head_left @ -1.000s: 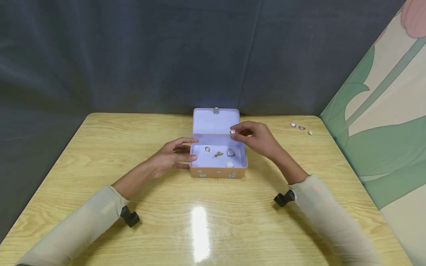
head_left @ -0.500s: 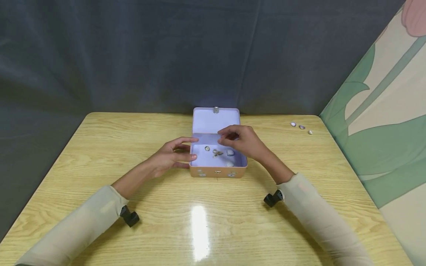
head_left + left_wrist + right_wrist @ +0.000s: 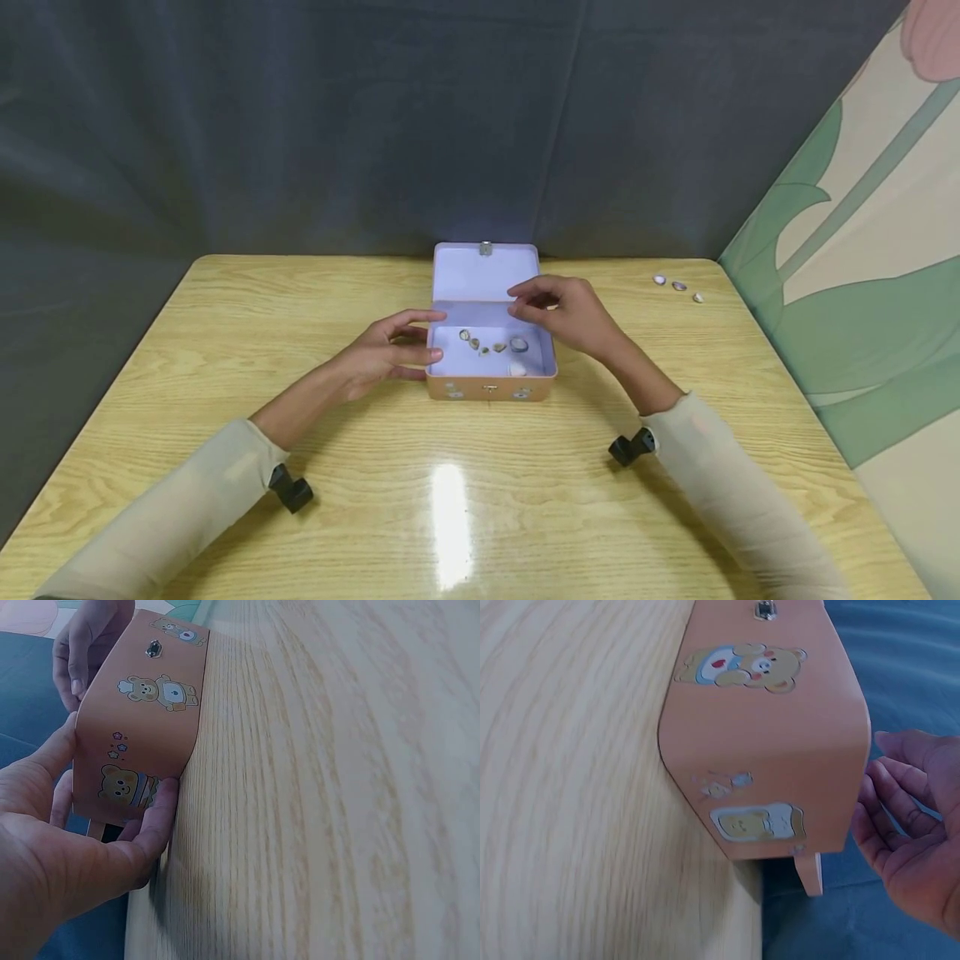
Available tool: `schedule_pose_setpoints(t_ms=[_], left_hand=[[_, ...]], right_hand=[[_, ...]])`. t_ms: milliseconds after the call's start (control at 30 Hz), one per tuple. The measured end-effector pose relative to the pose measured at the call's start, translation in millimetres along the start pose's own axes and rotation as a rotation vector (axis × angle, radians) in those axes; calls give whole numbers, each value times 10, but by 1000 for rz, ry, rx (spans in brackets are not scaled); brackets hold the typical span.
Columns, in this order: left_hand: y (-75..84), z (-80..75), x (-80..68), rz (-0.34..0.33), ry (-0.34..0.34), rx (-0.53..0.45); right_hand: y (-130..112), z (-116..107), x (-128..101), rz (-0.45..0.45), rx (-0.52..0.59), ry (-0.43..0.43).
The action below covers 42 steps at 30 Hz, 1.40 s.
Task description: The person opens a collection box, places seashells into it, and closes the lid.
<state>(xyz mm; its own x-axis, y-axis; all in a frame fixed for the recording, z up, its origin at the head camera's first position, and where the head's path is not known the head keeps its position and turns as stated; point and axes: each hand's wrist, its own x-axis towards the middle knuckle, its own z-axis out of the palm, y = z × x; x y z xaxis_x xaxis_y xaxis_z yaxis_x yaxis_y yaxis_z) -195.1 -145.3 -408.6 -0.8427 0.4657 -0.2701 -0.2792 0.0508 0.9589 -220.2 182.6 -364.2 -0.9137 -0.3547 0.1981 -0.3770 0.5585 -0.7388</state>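
An open orange tin box [image 3: 491, 385] stands at the middle of the wooden table [image 3: 225, 333], toward its far edge, its lid [image 3: 486, 271] raised upright against the dark curtain [image 3: 300, 125]. Bare tabletop lies to the left, to the right and in front of the box. The box is rectangular with rounded corners; its outer walls carry cartoon bear stickers and a small metal clasp, and its inside is pale lilac. Several small shells [image 3: 487, 344] lie on its floor. The left hand [image 3: 386, 350] grips the box's left end, thumb on the near wall, fingers at the rim. The right hand [image 3: 562, 312] hovers above the box's right rear corner, fingers loosely curled and holding nothing. Three more shells [image 3: 678, 287] lie well apart near the table's far right edge.
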Motion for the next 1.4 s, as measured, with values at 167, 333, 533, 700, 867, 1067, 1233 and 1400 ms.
schedule_pose_setpoints(t_ms=[167,333,533,700,867,1067,1233,1400], left_hand=[[-6,-2,-6,3,0,-2],[1,-2,-10,6,1,0],[-8,-5,-9,3,-1,-3],[-4,-11,-18,1,-2,-7],[-3,-10,-19,6,-10,-12],[-5,-7,-17,6,-11,-12],[-6,-7,-11,8,-10,-8],[-5,-7,-10,6,-9,-9]], right_hand=[[80,-121,-30,22,0,15],[192,-283,-80,50,-20,45],[322,-494,-167,93,-26,72],[450,-658,-229,119,-47,80],[604,-831,-302,158,-76,100],[847,-1051,-382,215,-107,141],[1033,-1217,-416,265,-101,175],[1224,-1352,-450,293,-74,207]])
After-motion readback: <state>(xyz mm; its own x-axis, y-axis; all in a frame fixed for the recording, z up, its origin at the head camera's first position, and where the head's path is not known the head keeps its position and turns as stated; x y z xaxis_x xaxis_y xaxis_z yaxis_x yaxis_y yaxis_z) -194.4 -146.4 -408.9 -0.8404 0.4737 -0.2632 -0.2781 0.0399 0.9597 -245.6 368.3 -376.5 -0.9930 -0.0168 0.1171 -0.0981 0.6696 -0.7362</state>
